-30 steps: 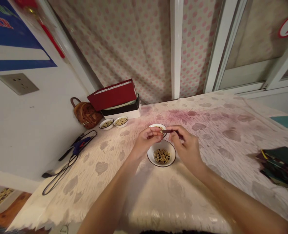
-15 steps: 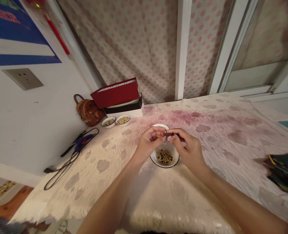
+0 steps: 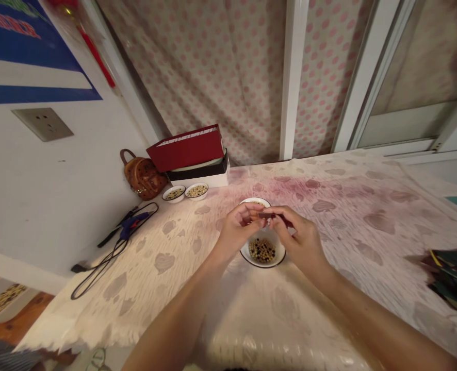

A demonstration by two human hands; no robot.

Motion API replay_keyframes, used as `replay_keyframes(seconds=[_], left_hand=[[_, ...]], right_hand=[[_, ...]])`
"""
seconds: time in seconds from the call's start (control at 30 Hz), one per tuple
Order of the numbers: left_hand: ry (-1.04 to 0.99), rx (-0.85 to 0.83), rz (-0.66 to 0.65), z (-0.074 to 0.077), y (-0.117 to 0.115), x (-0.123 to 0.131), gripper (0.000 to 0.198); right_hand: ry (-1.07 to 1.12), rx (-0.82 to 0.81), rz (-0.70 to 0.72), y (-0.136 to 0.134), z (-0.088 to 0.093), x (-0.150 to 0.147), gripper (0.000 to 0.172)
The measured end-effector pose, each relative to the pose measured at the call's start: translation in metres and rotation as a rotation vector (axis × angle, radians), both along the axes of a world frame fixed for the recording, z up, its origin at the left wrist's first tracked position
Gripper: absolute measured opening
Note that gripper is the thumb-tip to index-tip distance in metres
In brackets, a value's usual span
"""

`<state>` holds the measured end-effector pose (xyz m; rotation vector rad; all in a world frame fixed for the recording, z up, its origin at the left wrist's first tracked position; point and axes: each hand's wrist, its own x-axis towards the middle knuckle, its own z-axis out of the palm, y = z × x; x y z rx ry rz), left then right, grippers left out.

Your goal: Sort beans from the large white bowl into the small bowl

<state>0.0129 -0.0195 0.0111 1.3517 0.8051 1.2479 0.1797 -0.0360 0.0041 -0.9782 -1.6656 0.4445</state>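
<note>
My left hand [image 3: 236, 228] is closed in a pinch, its thumb and fingertips at the tip of a thin, dark brown stick-like tool [image 3: 267, 215]. Whether anything small sits in that pinch is hidden. The other end of the tool lies between the thumb and fingers of my right hand [image 3: 301, 233]. Both hands hover over a white, dark-rimmed bowl [image 3: 280, 253] with pale and black beads or beans [image 3: 261, 251] in its bottom. Just behind it, a second white bowl [image 3: 255, 200] is partly covered by my fingers.
Two small bowls [image 3: 173, 194] of similar pieces stand at the back left, by a red box [image 3: 192, 149] on a black-and-white box [image 3: 213, 180]. A brown mini backpack [image 3: 145, 178], a blue corded tool [image 3: 133, 224] and dark folded cloth [image 3: 455, 273] lie around the table.
The tool has tilted slightly between my fingers, and more of its length shows. My hands stay over the bowl. The whole view has shifted a little.
</note>
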Motion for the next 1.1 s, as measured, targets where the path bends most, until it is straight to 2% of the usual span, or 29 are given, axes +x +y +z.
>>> replay_keyframes(seconds=[1.1], left_hand=[[-0.028,0.011,0.047,-0.0004,-0.0004,0.0004,0.028]], right_hand=[[0.016,0.007,-0.041,0.0006,-0.0010,0.0000,0.025]])
